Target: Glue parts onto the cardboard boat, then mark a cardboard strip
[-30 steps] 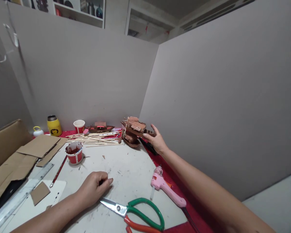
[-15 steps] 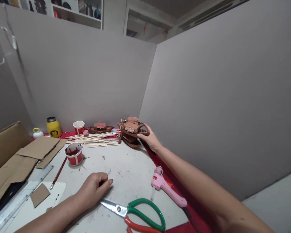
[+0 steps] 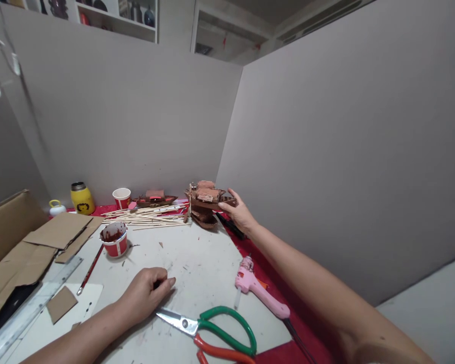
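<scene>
At the far right of the table, my right hand (image 3: 240, 212) grips one end of a brown model boat (image 3: 212, 196) between thumb and fingers. The boat has ridged, reddish-brown roofs and sits just above another brown boat hull (image 3: 205, 218); whether the two touch, I cannot tell. My left hand (image 3: 149, 288) rests on the white tabletop with its fingers curled in and its thumb alongside. No object shows in it. Close beside its wrist is the blade tip of a pair of scissors (image 3: 185, 323) with green and orange handles.
A pink glue gun (image 3: 260, 290) lies under my right forearm. Thin wooden sticks (image 3: 147, 217), another model boat (image 3: 155, 198) and a paper cup (image 3: 122, 198) line the back. Leftward are a paint-smeared cup (image 3: 116, 247), brush (image 3: 90, 270), cardboard (image 3: 58, 230), ruler (image 3: 41, 298) and yellow bottle (image 3: 82, 199).
My right hand and the held boat have shifted slightly right and up, and the boat looks more level. The left hand stays where it was. The whole view has moved slightly.
</scene>
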The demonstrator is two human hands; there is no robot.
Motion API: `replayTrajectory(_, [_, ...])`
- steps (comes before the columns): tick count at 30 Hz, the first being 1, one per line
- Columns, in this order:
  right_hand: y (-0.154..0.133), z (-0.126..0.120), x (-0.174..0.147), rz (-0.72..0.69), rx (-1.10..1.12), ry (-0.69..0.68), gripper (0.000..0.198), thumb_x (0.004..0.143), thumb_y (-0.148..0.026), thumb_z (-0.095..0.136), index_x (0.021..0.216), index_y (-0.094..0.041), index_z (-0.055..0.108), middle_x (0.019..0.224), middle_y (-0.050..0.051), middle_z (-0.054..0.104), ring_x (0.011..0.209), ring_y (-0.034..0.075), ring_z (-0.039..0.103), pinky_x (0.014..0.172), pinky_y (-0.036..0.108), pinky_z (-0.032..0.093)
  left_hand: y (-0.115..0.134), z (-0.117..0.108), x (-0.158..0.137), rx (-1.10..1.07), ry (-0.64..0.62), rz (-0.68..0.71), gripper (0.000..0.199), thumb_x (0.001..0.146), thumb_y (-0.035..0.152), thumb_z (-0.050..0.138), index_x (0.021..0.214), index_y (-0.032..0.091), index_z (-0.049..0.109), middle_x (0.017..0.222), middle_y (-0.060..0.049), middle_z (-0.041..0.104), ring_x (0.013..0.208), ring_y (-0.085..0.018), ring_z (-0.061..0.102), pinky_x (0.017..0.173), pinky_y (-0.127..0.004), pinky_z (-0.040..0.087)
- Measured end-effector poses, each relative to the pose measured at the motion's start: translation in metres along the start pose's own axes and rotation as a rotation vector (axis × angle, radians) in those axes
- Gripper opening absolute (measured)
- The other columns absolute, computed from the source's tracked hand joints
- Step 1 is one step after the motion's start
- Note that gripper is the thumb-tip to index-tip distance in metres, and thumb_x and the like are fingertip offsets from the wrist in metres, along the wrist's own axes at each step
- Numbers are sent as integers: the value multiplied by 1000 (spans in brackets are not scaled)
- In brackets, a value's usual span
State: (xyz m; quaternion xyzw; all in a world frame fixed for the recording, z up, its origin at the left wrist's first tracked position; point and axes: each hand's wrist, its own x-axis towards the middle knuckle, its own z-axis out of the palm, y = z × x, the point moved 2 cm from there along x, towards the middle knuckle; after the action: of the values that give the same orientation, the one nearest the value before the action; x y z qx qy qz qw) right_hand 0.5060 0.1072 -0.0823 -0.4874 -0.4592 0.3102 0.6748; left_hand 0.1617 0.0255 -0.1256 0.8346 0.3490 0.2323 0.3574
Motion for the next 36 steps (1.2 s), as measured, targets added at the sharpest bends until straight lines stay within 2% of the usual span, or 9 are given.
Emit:
replayTrajectory(5, [-14, -13, -9, 25, 75, 30, 83, 63, -33, 80, 137, -30, 43, 116, 4, 64, 111, 24, 64, 97, 41, 52, -2, 0, 0, 8, 11, 15, 39, 89, 40, 46, 57, 21, 33, 57, 5, 35, 56, -12, 33, 53, -26, 26])
replayTrajectory(14, [-22, -38, -48, 101, 161, 28, 62, 66, -32, 79, 123, -33, 54, 119, 2, 66, 110, 25, 65, 96, 48, 53, -3, 1, 0, 12, 3, 12, 40, 90, 41, 45, 58, 21, 32, 58, 6, 32, 56, -11, 32, 54, -25, 26])
replayTrajectory(18, [-27, -48, -53, 89, 182, 66, 55, 68, -32, 78, 119, -34, 56, 120, 0, 66, 110, 24, 65, 96, 49, 53, -5, 1, 0, 24, 1, 13, 41, 91, 41, 45, 59, 21, 30, 57, 6, 31, 56, -11, 31, 54, -25, 26])
replayTrajectory(22, [-34, -59, -46, 49, 203, 137, 51, 70, -33, 76, 116, -35, 55, 118, -2, 66, 107, 21, 66, 97, 48, 52, -7, 2, 0, 37, 1, 20, 40, 91, 41, 45, 59, 21, 31, 58, 6, 32, 56, -11, 32, 54, -25, 26])
replayTrajectory(27, [-38, -64, -28, 15, 200, 244, 58, 68, -34, 77, 120, -35, 50, 119, -2, 63, 101, 18, 67, 97, 43, 53, -8, 2, 1, 42, 8, 32, 41, 92, 41, 44, 59, 21, 30, 58, 5, 32, 56, -12, 32, 54, -26, 25])
replayTrajectory(30, [-37, -56, -14, 1, 182, 291, 67, 66, -36, 78, 125, -34, 47, 126, 1, 58, 107, 20, 65, 96, 41, 53, -10, 2, 1, 37, 9, 26, 42, 92, 43, 43, 59, 22, 29, 58, 5, 30, 57, -12, 31, 54, -26, 25])
replayTrajectory(36, [-32, -25, 25, -29, 173, 356, 81, 66, -35, 79, 136, -32, 39, 135, 5, 53, 119, 23, 58, 96, 39, 52, -13, 3, 1, 45, 14, 25, 42, 93, 44, 42, 61, 22, 28, 60, 5, 30, 58, -13, 32, 55, -27, 25])
